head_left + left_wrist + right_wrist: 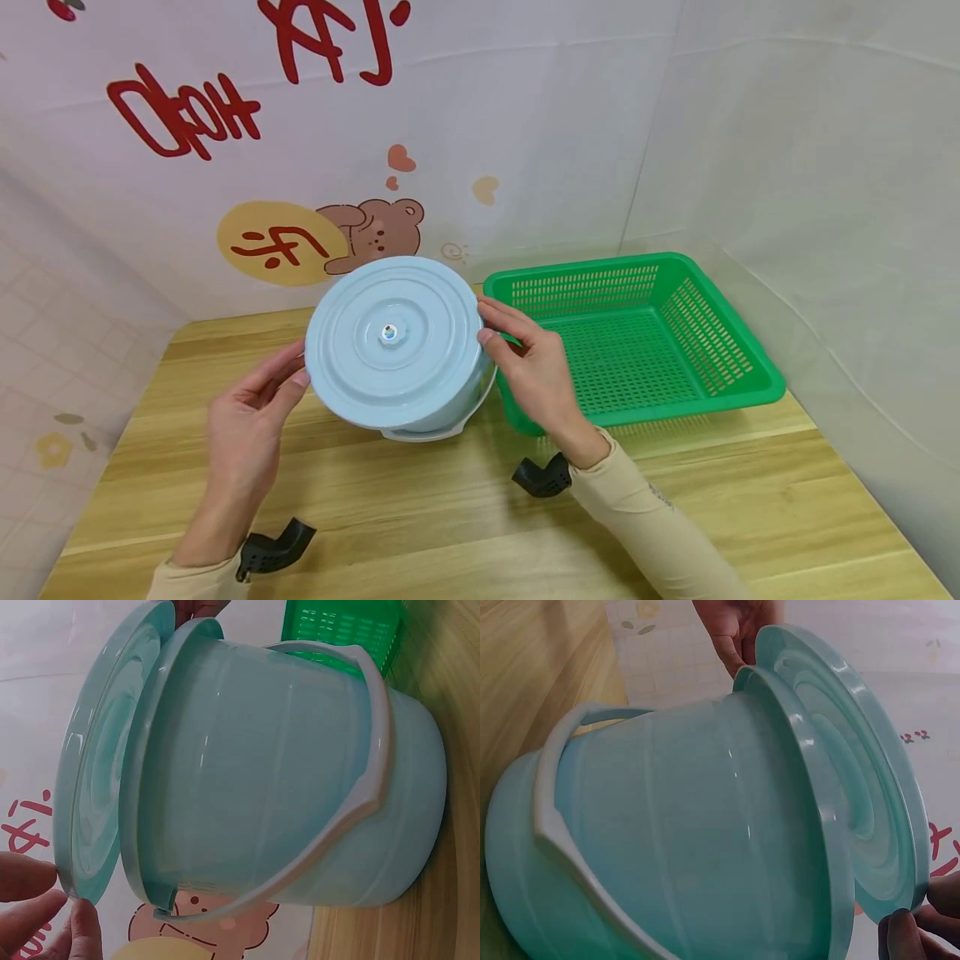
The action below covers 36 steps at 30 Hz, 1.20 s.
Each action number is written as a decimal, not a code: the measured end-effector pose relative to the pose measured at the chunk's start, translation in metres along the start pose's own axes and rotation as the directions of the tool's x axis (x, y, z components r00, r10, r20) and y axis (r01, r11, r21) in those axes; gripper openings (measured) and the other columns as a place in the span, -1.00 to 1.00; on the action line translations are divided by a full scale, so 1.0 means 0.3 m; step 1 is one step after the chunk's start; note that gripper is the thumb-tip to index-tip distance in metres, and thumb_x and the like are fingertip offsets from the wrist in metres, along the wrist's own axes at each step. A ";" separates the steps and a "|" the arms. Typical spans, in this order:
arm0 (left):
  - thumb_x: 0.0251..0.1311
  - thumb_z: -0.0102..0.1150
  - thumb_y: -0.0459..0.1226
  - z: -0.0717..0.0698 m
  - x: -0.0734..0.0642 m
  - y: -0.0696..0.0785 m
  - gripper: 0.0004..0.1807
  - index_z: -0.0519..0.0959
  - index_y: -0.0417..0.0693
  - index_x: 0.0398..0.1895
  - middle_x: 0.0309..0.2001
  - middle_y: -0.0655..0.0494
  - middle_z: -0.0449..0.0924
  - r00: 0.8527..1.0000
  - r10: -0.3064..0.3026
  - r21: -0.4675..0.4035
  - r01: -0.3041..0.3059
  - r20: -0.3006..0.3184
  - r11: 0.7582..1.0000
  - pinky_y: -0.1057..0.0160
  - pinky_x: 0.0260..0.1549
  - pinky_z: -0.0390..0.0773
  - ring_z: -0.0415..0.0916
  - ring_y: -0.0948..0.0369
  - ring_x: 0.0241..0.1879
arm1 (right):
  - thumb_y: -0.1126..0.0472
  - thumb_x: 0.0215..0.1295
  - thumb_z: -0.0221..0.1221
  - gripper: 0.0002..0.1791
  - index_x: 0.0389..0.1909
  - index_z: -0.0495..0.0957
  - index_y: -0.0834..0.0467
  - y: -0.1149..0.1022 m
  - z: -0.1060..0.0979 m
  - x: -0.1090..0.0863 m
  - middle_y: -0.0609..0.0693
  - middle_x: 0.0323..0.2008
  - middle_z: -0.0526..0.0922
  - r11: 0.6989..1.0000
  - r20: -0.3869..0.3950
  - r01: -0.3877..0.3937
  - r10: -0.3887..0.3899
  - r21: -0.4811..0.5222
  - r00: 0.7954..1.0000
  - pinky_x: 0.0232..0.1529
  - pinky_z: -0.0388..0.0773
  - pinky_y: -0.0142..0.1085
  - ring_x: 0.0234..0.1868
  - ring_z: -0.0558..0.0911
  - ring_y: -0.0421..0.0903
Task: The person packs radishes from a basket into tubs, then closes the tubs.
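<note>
A round light-blue lid (360, 367) with a small knob and sticker at its centre is held over a light-blue bucket (247, 772). Both wrist views show a gap between the lid's underside and the bucket's rim (821, 802). My left hand (251, 417) pinches the lid's left edge between thumb and fingers. At the opposite edge, my right hand (536, 367) pinches the lid the same way. The bucket stands upright on the table, its white handle (379, 742) hanging down on the near side. From above, the lid hides the bucket's opening.
A green perforated plastic basket (675, 408) stands right of the bucket, near the back of the wooden table (420, 517). Behind rises a white cloth backdrop (562, 125) printed with a bear, hearts and red characters.
</note>
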<state>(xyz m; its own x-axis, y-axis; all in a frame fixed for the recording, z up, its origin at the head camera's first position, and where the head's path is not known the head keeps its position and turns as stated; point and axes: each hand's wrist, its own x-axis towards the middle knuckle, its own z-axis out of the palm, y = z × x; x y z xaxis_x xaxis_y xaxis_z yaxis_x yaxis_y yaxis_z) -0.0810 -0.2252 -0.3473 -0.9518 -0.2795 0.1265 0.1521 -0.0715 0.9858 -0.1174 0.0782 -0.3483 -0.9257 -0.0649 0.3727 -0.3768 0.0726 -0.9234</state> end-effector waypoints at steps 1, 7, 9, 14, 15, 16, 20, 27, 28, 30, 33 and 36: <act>0.31 0.30 -0.48 0.002 -0.001 -0.002 -0.59 0.61 -0.36 0.23 0.05 0.03 0.73 1.000 -0.002 0.004 0.002 -0.001 1.000 0.43 -0.02 0.63 0.66 0.18 0.02 | 0.28 0.49 0.21 -0.62 0.27 0.62 0.21 0.000 -0.002 0.001 -0.03 0.32 0.60 1.000 0.002 -0.007 0.007 0.000 1.000 0.18 0.59 -0.29 0.31 0.58 -0.12; 0.31 0.29 -0.49 0.015 -0.005 -0.017 -0.59 0.62 -0.35 0.22 0.08 0.03 0.71 1.000 -0.006 0.035 0.006 0.005 0.999 0.44 -0.03 0.63 0.65 0.19 0.02 | 0.27 0.48 0.22 -0.60 0.30 0.60 0.20 0.002 -0.020 0.003 -0.06 0.33 0.59 0.999 0.021 -0.041 0.042 -0.016 0.999 0.20 0.58 -0.31 0.30 0.58 -0.12; 0.31 0.29 -0.49 0.019 -0.005 -0.022 -0.59 0.62 -0.34 0.22 0.12 0.02 0.69 1.000 -0.008 0.041 0.008 0.014 0.999 0.44 -0.02 0.62 0.65 0.19 0.03 | 0.27 0.48 0.23 -0.59 0.30 0.60 0.21 0.004 -0.028 0.003 -0.06 0.33 0.59 0.998 0.027 -0.053 0.053 -0.027 0.998 0.20 0.57 -0.32 0.30 0.58 -0.12; 0.32 0.31 -0.45 0.024 -0.007 -0.034 -0.57 0.62 -0.26 0.26 0.23 -0.01 0.61 0.999 -0.021 0.081 0.018 0.040 0.997 0.46 0.00 0.61 0.62 0.21 0.07 | 0.27 0.48 0.22 -0.60 0.29 0.61 0.20 0.017 -0.042 0.007 -0.05 0.33 0.59 0.994 0.037 -0.079 0.082 -0.069 0.996 0.20 0.57 -0.33 0.32 0.56 -0.11; 0.32 0.32 -0.44 0.024 -0.007 -0.037 -0.56 0.62 -0.25 0.26 0.24 -0.01 0.60 0.999 -0.025 0.091 0.021 0.044 0.996 0.47 0.00 0.61 0.61 0.21 0.07 | 0.27 0.48 0.22 -0.60 0.29 0.61 0.20 0.020 -0.044 0.008 -0.04 0.33 0.59 0.994 0.040 -0.083 0.087 -0.076 0.995 0.20 0.57 -0.33 0.33 0.56 -0.11; 0.32 0.32 -0.43 0.024 -0.007 -0.039 -0.56 0.62 -0.23 0.27 0.25 -0.01 0.59 0.998 -0.031 0.101 0.026 0.047 0.995 0.47 -0.01 0.61 0.60 0.22 0.07 | 0.27 0.48 0.22 -0.60 0.30 0.61 0.20 0.023 -0.046 0.009 -0.03 0.33 0.59 0.993 0.042 -0.087 0.091 -0.083 0.995 0.20 0.57 -0.33 0.34 0.56 -0.10; 0.32 0.33 -0.41 0.025 -0.008 -0.046 -0.55 0.62 -0.21 0.28 0.26 0.00 0.59 0.998 -0.044 0.129 0.037 0.052 0.991 0.49 -0.03 0.61 0.59 0.24 0.06 | 0.28 0.48 0.21 -0.59 0.30 0.59 0.21 0.034 -0.052 0.013 0.04 0.32 0.60 0.990 0.057 -0.097 0.103 -0.104 0.993 0.21 0.57 -0.33 0.34 0.56 -0.06; 0.32 0.34 -0.38 0.030 -0.010 -0.053 -0.53 0.61 -0.20 0.30 0.22 0.04 0.60 0.997 -0.055 0.168 0.046 0.050 0.985 0.50 -0.05 0.61 0.59 0.26 0.05 | 0.27 0.49 0.21 -0.59 0.31 0.59 0.20 0.050 -0.057 0.017 0.04 0.30 0.61 0.984 0.068 -0.104 0.114 -0.146 0.991 0.20 0.57 -0.34 0.30 0.60 -0.07; 0.32 0.35 -0.37 0.030 -0.010 -0.054 -0.53 0.61 -0.20 0.30 0.21 0.06 0.61 0.997 -0.058 0.174 0.049 0.049 0.984 0.50 -0.05 0.60 0.59 0.26 0.04 | 0.27 0.49 0.21 -0.59 0.31 0.59 0.20 0.052 -0.057 0.018 0.04 0.30 0.62 0.982 0.068 -0.104 0.116 -0.156 0.991 0.18 0.58 -0.34 0.28 0.61 -0.07; 0.33 0.34 -0.37 0.031 -0.009 -0.056 -0.53 0.60 -0.20 0.30 0.20 0.09 0.62 0.997 -0.061 0.187 0.051 0.048 0.981 0.51 -0.05 0.60 0.59 0.26 0.04 | 0.27 0.49 0.21 -0.59 0.31 0.59 0.19 0.054 -0.056 0.019 0.04 0.29 0.62 0.979 0.068 -0.107 0.120 -0.172 0.990 0.16 0.61 -0.33 0.25 0.64 -0.07; 0.33 0.34 -0.36 0.032 -0.010 -0.058 -0.52 0.60 -0.20 0.31 0.17 0.14 0.64 0.997 -0.067 0.209 0.055 0.049 0.976 0.52 -0.05 0.59 0.59 0.27 0.04 | 0.26 0.49 0.21 -0.58 0.32 0.58 0.19 0.055 -0.056 0.021 0.04 0.29 0.62 0.975 0.073 -0.115 0.132 -0.192 0.989 0.12 0.63 -0.32 0.22 0.66 -0.06; 0.34 0.33 -0.35 0.037 -0.010 -0.057 -0.53 0.60 -0.19 0.31 0.13 0.18 0.65 0.996 -0.067 0.247 0.053 0.051 0.968 0.53 -0.05 0.59 0.60 0.28 0.03 | 0.26 0.49 0.21 -0.58 0.32 0.58 0.19 0.059 -0.058 0.023 0.04 0.29 0.62 0.971 0.076 -0.125 0.143 -0.204 0.987 0.13 0.62 -0.33 0.22 0.65 -0.07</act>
<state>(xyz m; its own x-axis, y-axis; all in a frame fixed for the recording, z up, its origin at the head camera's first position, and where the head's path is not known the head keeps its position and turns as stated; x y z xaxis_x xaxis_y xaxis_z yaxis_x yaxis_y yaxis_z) -0.0837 -0.2126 -0.3633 -0.9721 -0.2251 0.0656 0.0314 0.1522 0.9879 -0.1310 0.0963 -0.3604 -0.9649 -0.1293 0.2285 -0.2567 0.2819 -0.9245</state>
